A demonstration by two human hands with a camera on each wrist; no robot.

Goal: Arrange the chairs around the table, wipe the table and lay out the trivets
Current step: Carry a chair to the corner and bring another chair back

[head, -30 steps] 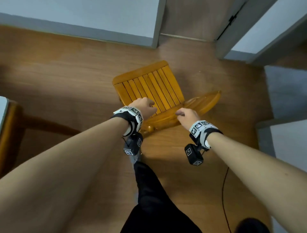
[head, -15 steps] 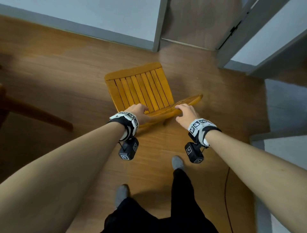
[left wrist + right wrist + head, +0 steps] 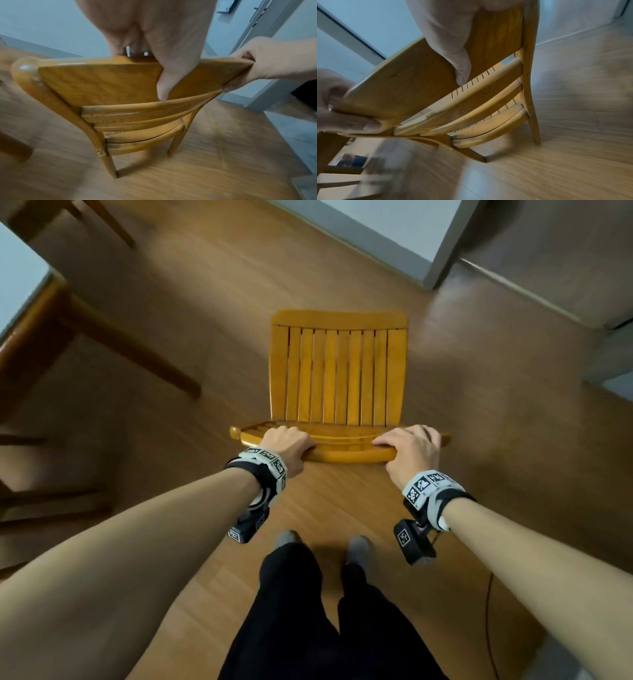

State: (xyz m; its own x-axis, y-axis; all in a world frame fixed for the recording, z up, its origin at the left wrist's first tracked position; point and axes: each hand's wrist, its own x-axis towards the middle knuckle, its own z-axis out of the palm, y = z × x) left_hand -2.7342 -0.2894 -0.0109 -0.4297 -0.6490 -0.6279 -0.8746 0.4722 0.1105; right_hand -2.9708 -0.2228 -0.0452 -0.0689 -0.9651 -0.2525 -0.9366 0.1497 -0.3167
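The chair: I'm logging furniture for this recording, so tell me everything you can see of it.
The chair is honey-coloured varnished wood, with a slatted seat, a broad curved top rail, narrower curved rails beneath it and slim legs. It stands upright on the floor, its back toward the person, with the table off to its left. The left hand and right hand grip the top rail near its ends, thumbs on the rear face. The varnish looks scuffed at one rear leg joint.
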